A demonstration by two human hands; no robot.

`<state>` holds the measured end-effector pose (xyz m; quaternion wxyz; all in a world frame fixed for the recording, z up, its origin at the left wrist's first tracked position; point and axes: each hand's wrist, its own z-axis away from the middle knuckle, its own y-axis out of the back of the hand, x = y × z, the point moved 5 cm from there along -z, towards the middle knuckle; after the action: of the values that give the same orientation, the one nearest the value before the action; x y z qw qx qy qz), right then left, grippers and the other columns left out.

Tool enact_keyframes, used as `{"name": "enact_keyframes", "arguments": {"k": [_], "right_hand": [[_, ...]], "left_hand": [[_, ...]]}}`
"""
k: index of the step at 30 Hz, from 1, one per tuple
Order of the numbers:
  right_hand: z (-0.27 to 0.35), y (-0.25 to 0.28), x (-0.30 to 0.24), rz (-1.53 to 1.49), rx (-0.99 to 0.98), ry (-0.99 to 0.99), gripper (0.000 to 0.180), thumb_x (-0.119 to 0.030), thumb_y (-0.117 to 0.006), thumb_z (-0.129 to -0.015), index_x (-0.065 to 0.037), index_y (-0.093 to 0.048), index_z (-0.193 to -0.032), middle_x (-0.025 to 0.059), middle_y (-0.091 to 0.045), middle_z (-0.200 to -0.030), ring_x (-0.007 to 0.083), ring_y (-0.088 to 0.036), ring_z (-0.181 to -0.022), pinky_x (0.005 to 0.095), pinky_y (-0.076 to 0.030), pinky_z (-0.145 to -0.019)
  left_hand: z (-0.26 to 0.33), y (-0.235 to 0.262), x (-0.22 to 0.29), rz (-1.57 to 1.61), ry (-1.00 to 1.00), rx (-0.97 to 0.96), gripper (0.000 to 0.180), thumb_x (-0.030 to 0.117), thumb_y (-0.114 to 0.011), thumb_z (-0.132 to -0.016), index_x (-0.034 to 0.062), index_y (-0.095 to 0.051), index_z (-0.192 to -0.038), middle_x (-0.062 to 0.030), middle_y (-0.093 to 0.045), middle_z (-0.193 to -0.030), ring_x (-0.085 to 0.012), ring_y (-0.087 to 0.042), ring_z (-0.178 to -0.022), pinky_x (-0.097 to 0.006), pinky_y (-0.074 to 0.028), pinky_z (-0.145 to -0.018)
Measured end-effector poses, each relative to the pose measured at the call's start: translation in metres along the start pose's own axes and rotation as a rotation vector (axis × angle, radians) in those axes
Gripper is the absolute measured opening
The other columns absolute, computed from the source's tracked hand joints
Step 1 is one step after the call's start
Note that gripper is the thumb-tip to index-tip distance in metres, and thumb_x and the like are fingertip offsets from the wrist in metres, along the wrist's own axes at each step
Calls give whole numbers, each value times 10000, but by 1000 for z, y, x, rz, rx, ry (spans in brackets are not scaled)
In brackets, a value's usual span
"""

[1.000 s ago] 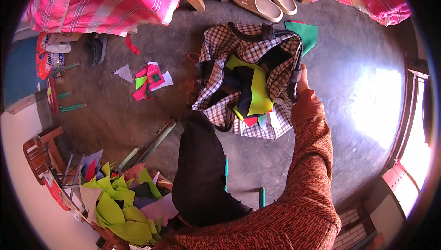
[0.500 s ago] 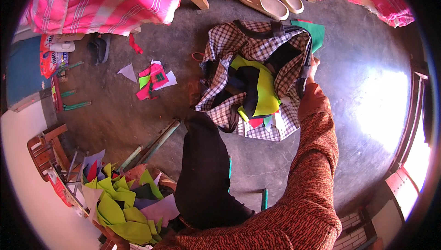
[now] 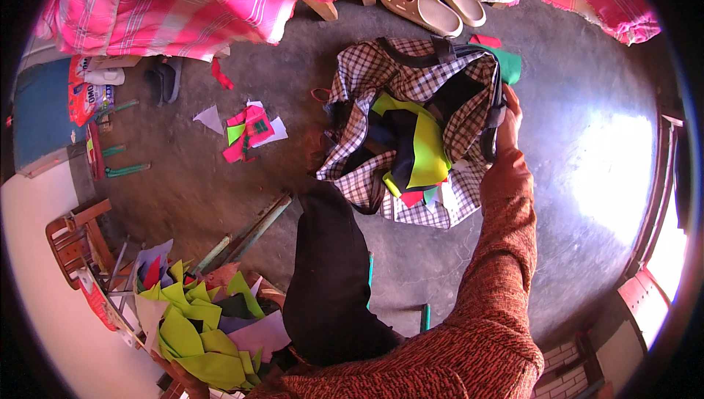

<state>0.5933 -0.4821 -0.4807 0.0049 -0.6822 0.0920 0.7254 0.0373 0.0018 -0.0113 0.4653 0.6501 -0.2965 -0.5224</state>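
My right hand (image 3: 509, 116) is at the right edge of an open checked bag (image 3: 364, 69). Its fingers are closed at the lower corner of a green fabric piece (image 3: 508, 66), which lies on the floor just beyond the bag; the fingertips are partly hidden. A red piece (image 3: 486, 40) shows beside the green one. Inside the bag lie a lime-green piece (image 3: 427, 153), a black piece (image 3: 402, 135) and small red, green and white scraps. My left hand does not show.
Pink, red and white scraps (image 3: 253, 131) lie on the floor left of the bag. A heap of mostly lime-green pieces (image 3: 194, 333) sits at lower left, near a wooden chair (image 3: 73, 241). Beige clogs (image 3: 425, 14) stand by the pink plaid cloth (image 3: 220, 3). My dark-clothed leg (image 3: 330, 274) is below the bag.
The green piece has slid slightly toward my right hand, and more of the red piece shows beside it. The bag and its contents look the same.
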Motion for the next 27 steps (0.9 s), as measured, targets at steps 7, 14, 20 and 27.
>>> {"name": "enact_keyframes", "arguments": {"k": [7, 14, 20, 27], "right_hand": [[84, 65, -58, -685, 112, -250, 401, 55, -543, -866, 70, -491, -1263, 151, -577, -1167, 220, -567, -1044, 332, -431, -971], [169, 84, -110, -586, 54, -278, 364, 60, -563, -846, 48, -541, -1209, 132, -594, -1153, 214, -566, -1057, 331, -421, -975], [213, 7, -166, -384, -168, -291, 331, 82, -554, -807, 14, -593, -1129, 82, -607, -1139, 189, -557, -1057, 304, -396, -965], [200, -109, -93, 933, -393, 205, 664, -190, -754, -674, -79, -486, -1271, 137, -445, -1256, 338, -395, -1195, 466, -388, -958]], "left_hand": [[35, -19, -20, 303, 461, -5, 672, 419, -469, -943, 62, -172, -1428, -269, -247, -1454, -350, -356, -1306, -496, -321, -1045], [23, -21, -34, 592, 626, 7, 714, 472, -366, -925, -60, -275, -1391, -234, -319, -1412, -351, -340, -1279, -440, -245, -1072], [7, -11, -21, 567, 594, 27, 709, 483, -350, -910, -46, -313, -1382, -250, -356, -1383, -375, -350, -1267, -450, -238, -1065], [0, -6, -18, 544, 532, 6, 674, 451, -356, -923, -33, -313, -1390, -219, -349, -1404, -352, -337, -1286, -433, -238, -1069]]}}
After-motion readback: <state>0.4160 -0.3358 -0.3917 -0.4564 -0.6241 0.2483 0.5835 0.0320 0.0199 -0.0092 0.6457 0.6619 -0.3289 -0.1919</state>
